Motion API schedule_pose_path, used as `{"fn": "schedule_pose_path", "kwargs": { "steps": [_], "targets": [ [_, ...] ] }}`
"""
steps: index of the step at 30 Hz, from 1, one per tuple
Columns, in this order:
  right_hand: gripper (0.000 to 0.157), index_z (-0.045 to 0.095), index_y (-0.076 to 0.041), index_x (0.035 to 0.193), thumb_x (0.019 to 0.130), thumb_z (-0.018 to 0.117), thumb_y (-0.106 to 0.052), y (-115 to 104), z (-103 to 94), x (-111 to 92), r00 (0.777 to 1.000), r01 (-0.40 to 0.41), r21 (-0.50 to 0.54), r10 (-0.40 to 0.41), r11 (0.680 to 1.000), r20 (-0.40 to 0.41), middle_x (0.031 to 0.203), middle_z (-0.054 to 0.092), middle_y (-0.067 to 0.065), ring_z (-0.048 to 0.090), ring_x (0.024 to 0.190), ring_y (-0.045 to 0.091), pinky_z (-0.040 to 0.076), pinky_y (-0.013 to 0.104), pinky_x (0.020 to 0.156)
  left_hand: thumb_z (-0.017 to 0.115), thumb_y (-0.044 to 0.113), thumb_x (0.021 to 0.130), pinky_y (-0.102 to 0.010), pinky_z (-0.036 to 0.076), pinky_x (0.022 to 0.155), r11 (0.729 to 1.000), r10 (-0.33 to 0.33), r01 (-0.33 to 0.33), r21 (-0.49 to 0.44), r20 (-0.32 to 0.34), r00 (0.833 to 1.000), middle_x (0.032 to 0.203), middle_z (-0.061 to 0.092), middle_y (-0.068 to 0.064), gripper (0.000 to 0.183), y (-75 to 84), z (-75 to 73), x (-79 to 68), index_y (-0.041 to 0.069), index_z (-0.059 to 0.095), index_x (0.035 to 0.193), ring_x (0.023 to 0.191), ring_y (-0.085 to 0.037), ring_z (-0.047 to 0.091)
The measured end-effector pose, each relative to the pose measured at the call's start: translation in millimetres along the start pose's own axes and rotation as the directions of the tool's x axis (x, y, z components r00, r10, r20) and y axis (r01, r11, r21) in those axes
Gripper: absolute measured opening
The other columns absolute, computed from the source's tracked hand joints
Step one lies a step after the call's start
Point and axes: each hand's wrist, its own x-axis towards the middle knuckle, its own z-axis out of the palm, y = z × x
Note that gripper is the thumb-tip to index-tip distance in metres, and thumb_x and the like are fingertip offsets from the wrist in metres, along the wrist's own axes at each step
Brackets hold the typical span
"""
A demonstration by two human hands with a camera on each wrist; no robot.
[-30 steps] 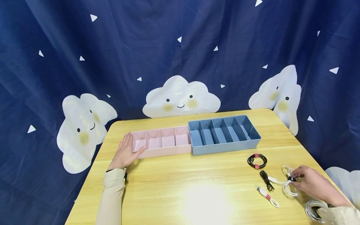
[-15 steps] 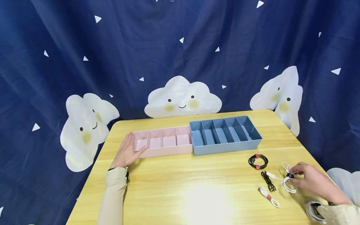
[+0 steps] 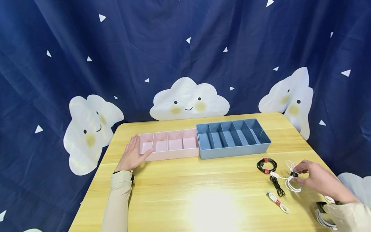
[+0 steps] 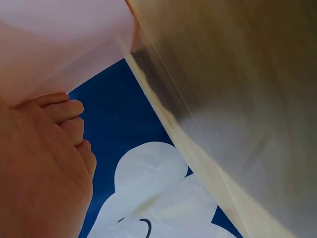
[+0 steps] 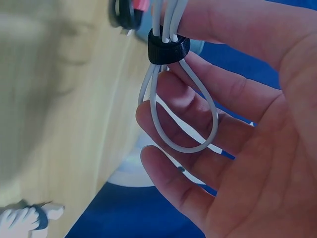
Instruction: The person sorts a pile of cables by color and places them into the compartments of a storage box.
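1. One coiled cable, partly hidden by the right sleeve; then one small white cable;
2. the right grip pinches one long white cable at its black strap, seemingly above the desk; it should be light and soft; the strap is probably the best place to hold;
3. two black cables;
4. the left grip, spread, touches one pink box; one blue box stands just beside.

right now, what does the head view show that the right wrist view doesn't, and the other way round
Only the head view shows the left hand touching the pink tray. Only the right wrist view shows the palm of the right hand. Both show that hand holding a white cable with a black strap, plus the table and the blue curtain.
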Motion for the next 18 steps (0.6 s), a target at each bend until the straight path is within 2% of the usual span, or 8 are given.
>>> {"fn": "schedule_pose_path", "kwargs": {
  "steps": [3, 9, 14, 18],
  "targets": [
    [0.026, 0.075, -0.011, 0.087, 0.07, 0.093, -0.017, -6, -2.4, 5, 1.0, 0.003, 0.006, -0.003, 1.0, 0.0, 0.088, 0.071, -0.004, 0.058, 0.077, -0.007, 0.055, 0.027, 0.068, 0.047, 0.075, 0.096, -0.061, 0.011, 0.131, 1.0, 0.001, -0.001, -0.001, -0.001, 1.0, 0.173, 0.003, -0.025, 0.114, 1.2, -1.1, 0.4, -0.008, 0.005, 0.162, 0.162, -0.043, 0.004],
    [0.026, 0.075, -0.01, 0.09, 0.073, 0.092, -0.02, -17, -8.7, 18, 0.999, 0.008, 0.011, -0.009, 1.0, 0.045, 0.092, 0.074, -0.001, 0.066, 0.081, 0.003, 0.056, 0.03, 0.071, 0.047, 0.076, 0.096, -0.061, 0.01, 0.131, 1.0, 0.001, -0.001, -0.005, 0.0, 1.0, 0.173, 0.004, -0.026, 0.115, 3.3, -2.2, 0.7, -0.008, 0.005, 0.162, 0.162, -0.043, 0.004],
    [0.024, 0.076, -0.012, 0.087, 0.071, 0.093, -0.018, -26, -8.8, 25, 0.998, 0.071, 0.008, -0.071, 0.997, -0.002, 0.089, 0.072, -0.007, 0.064, 0.08, -0.001, 0.055, 0.027, 0.069, 0.046, 0.076, 0.095, -0.061, 0.01, 0.131, 1.0, 0.0, 0.0, -0.002, 0.005, 1.0, 0.173, 0.002, -0.025, 0.115, 2.3, -1.7, 0.5, -0.008, 0.005, 0.163, 0.162, -0.043, 0.004],
    [0.024, 0.077, -0.013, 0.088, 0.071, 0.093, -0.019, -32, -9.4, 29, 0.997, 0.074, 0.021, -0.074, 0.997, -0.003, 0.089, 0.071, -0.007, 0.064, 0.081, 0.0, 0.055, 0.028, 0.071, 0.048, 0.075, 0.096, -0.061, 0.01, 0.131, 1.0, -0.003, 0.003, -0.003, 0.004, 1.0, 0.173, 0.002, -0.025, 0.115, 1.2, -1.7, 0.1, -0.008, 0.005, 0.163, 0.162, -0.043, 0.004]
  ]
}}
